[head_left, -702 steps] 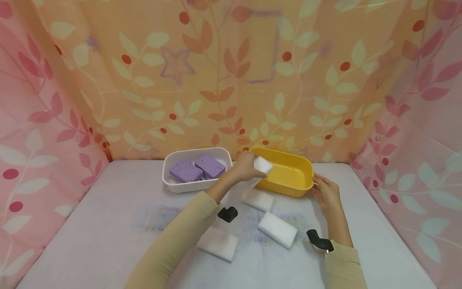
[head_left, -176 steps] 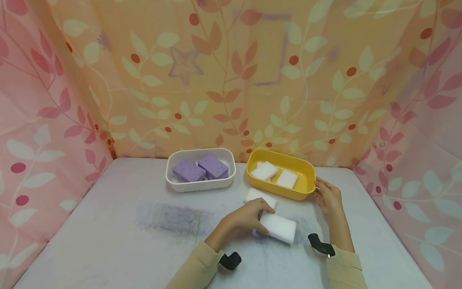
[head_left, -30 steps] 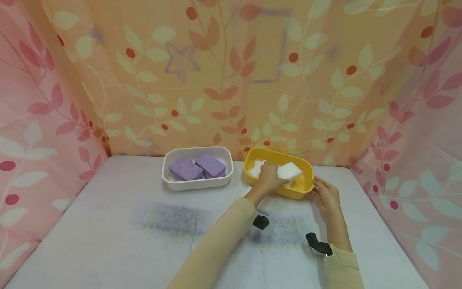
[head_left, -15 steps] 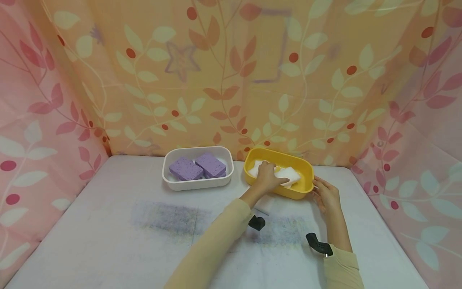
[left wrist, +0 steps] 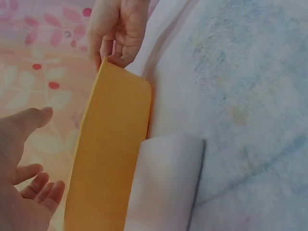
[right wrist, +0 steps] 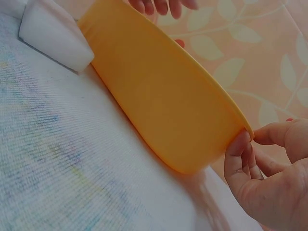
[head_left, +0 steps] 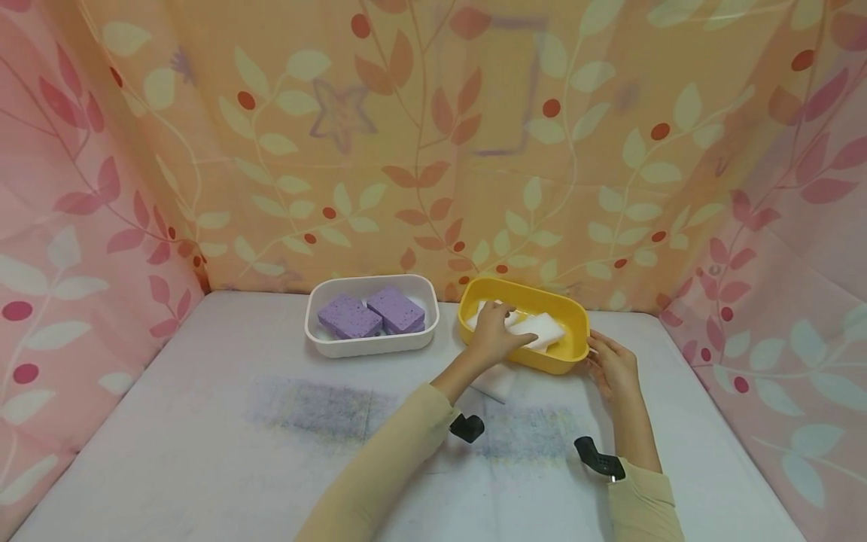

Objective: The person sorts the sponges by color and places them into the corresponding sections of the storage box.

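Observation:
My left hand [head_left: 494,335] hovers over the front left of the yellow tray [head_left: 552,363], thumb and fingers spread with nothing between them. White sponges lie in that tray; one white sponge [head_left: 543,328] shows on the right, and others behind the hand are partly hidden. At the tray's right end my right hand [head_left: 615,365] pinches the rim between thumb and fingers, as the right wrist view shows the same hand [right wrist: 274,178]. Another white sponge [left wrist: 166,180] rests on the table against the tray's front wall, partly covered by my left arm in the head view.
To the left stands a white tray [head_left: 372,348] holding purple sponges [head_left: 348,316]. A flowered curtain [head_left: 433,150] hangs behind and at both sides of the table. The white tablecloth [head_left: 203,452] carries bluish smudges in the middle.
White sponges that lay on the table are now in the yellow tray. Within the last second my left hand lets go of one there and draws back slightly left. My right hand keeps its place.

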Tool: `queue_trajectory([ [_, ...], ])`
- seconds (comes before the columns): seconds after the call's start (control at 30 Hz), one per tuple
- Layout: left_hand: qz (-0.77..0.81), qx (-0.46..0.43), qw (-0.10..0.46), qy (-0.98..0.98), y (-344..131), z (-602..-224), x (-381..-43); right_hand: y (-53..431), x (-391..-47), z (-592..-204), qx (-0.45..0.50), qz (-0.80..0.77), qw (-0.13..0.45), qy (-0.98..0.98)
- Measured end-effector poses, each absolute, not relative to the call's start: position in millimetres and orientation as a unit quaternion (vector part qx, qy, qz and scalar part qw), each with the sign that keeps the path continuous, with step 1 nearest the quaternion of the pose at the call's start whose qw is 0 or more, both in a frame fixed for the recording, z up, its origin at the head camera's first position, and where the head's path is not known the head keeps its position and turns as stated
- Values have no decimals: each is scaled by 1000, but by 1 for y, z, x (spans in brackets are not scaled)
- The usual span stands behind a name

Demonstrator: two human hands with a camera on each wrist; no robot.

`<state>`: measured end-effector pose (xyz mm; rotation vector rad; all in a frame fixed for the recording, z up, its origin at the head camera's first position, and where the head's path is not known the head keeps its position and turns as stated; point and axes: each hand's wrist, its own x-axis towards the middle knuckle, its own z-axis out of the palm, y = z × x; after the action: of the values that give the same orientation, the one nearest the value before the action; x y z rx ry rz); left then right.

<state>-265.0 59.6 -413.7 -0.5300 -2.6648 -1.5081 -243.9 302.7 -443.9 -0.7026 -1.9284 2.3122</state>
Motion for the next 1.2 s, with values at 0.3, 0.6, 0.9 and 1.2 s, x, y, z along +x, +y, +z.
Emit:
queue_trajectory([
  [0.3, -502, -214, 30, -838, 44, -422, -254, 302, -243, -443, -225, 754, 28, -616],
  [0.6, -496, -241, 39, -833, 34, -431, -248, 302, -242, -441, -230, 743, 22, -628],
  [0.9, -506, -223, 31, -832, 25, -439, -240, 305, -242, -443, -227, 747, 24, -625],
  [1.2, -504, -217, 6, -836, 15, -452, -233, 305, -241, -443, -225, 751, 25, -621],
])
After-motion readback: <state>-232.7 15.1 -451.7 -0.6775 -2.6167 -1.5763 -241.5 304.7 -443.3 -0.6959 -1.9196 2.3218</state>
